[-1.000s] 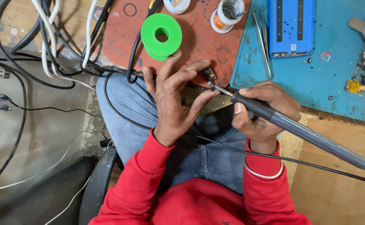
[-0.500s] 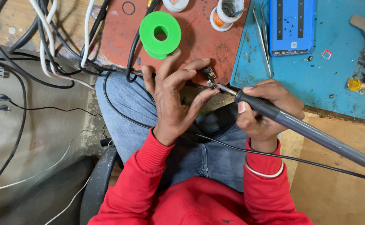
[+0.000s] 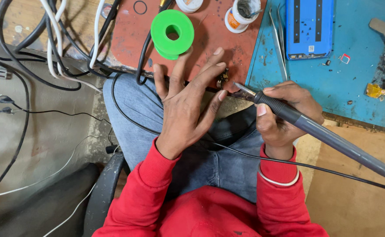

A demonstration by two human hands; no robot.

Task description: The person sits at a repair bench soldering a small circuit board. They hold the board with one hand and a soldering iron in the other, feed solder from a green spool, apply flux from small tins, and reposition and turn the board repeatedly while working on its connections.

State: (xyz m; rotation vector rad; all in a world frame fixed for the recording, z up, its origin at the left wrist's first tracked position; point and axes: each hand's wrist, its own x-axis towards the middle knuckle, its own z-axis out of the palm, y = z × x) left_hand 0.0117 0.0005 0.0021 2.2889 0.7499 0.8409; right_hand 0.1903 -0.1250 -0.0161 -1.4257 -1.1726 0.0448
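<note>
A small dark part point(image 3: 222, 79) sits pinched at the fingertips of the left hand point(image 3: 184, 107), at the table point(image 3: 333, 94) edge over the lap. Just right of the part, the right hand point(image 3: 284, 112) has its grip closed around a soldering iron point(image 3: 315, 131), tip almost touching it. The bare fingers point(image 3: 210, 105) lie very near that tip, so a slip could burn them or knock the part into the lap. Beyond the part lie a green solder spool point(image 3: 172, 33), a flux tub point(image 3: 241, 14), tweezers point(image 3: 279, 41) and a blue phone point(image 3: 309, 27); the iron's cord point(image 3: 333, 169) crosses the lap and could snag.
</note>
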